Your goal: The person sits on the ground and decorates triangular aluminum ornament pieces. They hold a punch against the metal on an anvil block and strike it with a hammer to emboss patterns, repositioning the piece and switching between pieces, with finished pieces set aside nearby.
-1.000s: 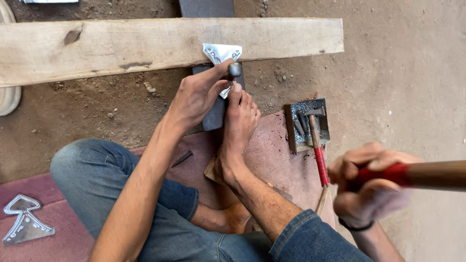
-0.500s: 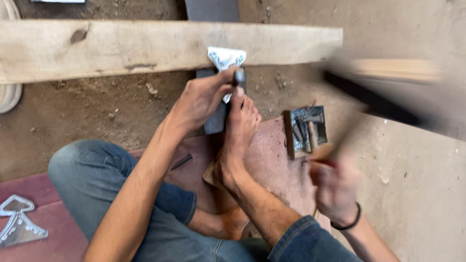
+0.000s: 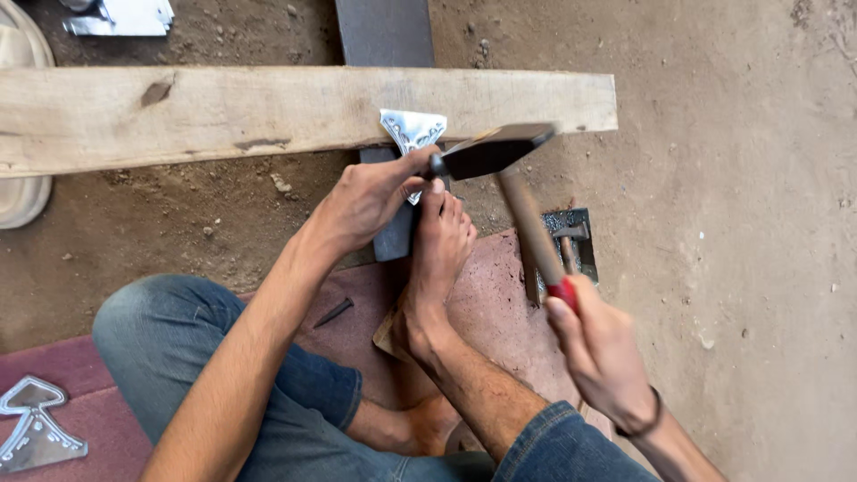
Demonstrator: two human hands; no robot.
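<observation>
My left hand (image 3: 370, 198) grips a short dark punch (image 3: 436, 164) upright against a shiny triangular metal piece (image 3: 411, 131) lying on a dark steel bar (image 3: 386, 36) at the edge of a wooden plank (image 3: 268, 112). My bare foot (image 3: 441, 241) presses down beside the hand. My right hand (image 3: 600, 348) holds a hammer (image 3: 522, 196) by its red-wrapped wooden handle. The hammer's dark head (image 3: 491, 150) sits right at the top of the punch.
A small metal tray (image 3: 576, 234) with another tool lies right of the foot. A dark nail (image 3: 334, 312) rests on the reddish mat (image 3: 107, 419). A finished metal cutout (image 3: 31, 428) lies bottom left; more sheet metal (image 3: 120, 16) sits top left. Dirt floor surrounds.
My right hand swung the hammer from raised at the right down onto the punch. The left hand and foot stayed in place.
</observation>
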